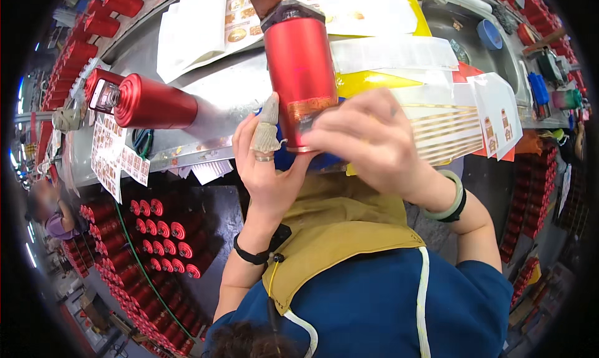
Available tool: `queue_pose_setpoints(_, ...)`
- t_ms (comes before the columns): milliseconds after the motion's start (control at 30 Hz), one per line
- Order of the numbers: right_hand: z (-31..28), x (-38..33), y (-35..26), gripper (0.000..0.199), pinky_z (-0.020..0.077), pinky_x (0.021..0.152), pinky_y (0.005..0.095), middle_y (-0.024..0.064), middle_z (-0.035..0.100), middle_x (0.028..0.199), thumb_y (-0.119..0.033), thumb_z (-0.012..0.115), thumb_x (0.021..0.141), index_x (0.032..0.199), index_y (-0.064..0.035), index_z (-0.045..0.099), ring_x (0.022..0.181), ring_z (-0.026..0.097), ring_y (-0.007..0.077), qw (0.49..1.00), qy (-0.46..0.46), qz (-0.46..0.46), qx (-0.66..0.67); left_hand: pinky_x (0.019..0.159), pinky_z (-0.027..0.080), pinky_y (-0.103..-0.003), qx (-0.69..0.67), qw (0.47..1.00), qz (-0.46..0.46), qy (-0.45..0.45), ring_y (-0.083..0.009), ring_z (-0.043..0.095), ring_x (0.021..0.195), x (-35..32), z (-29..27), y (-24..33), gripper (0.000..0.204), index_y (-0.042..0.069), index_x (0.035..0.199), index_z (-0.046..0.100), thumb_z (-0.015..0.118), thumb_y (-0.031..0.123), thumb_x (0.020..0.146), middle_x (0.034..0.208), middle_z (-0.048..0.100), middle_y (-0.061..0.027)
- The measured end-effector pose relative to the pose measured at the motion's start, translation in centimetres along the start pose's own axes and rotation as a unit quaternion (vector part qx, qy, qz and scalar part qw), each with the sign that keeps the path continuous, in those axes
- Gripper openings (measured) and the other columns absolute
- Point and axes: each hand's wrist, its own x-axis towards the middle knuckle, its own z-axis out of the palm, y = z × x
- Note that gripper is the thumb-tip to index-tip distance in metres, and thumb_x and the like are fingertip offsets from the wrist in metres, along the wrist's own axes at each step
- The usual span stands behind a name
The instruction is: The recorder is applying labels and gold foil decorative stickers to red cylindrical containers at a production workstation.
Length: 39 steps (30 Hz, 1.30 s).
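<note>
Btwn both hands [312, 152]: red cylinder [301, 71]

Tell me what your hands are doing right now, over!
Left hand cupping the base of the red can, finger wrapped in a cloth cot. Right hand pressing on the can's label. Second red can lying clear to the left.

both hands [268, 164] [368, 140] around an upright red cylinder [301, 71], a second red cylinder [153, 102] lying on the metal bench [231, 96]
</note>
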Motion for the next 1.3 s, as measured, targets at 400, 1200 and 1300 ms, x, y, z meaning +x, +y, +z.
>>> queue_pose_setpoints(400, -0.1, -1.7, 0.1, 0.033, 0.0470, 0.072, 0.0321, -0.0002, 0.074, 0.102, -0.013, 0.075, 0.071, 0.103, -0.0123, 0.079, 0.081, 0.059, 0.0191, 0.997, 0.001, -0.076, 0.003, 0.106, 0.050, -0.042, -0.049, 0.997, -0.057, -0.019, -0.0356, 0.059, 0.128, -1.0, 0.3, -1.2, 0.073, -0.003, 0.141, 0.059, 0.089, 0.008, 0.075, 0.138, 0.066, -0.0161)
queue_pose_setpoints(1200, 0.4, -6.1, -0.7, 0.026, 0.0478, 0.074, 0.0349, 0.0005, 0.076, 0.100, -0.001, 0.074, 0.072, 0.095, -0.0120, 0.081, 0.082, 0.061, 0.0201, 0.995, 0.022, 0.088, 0.048, 0.114, 0.046, -0.051, -0.042, 0.999, 0.006, 0.000, -0.0379, 0.062, 0.127, -0.4, 0.5, -1.1, 0.068, -0.002, 0.137, 0.063, 0.088, 0.009, 0.074, 0.136, 0.066, -0.0181)
queue_pose_setpoints(1300, 0.4, -6.3, -0.7, 0.028, 0.0483, 0.074, 0.0351, 0.0015, 0.077, 0.100, 0.003, 0.072, 0.071, 0.095, -0.0108, 0.080, 0.081, 0.060, 0.0208, 0.993, 0.033, 0.098, 0.056, 0.116, 0.044, -0.050, -0.036, 0.999, 0.004, -0.013, -0.0398, 0.061, 0.129, -0.9, 0.3, -1.8, 0.067, -0.004, 0.137, 0.062, 0.086, 0.008, 0.076, 0.138, 0.066, -0.0195)
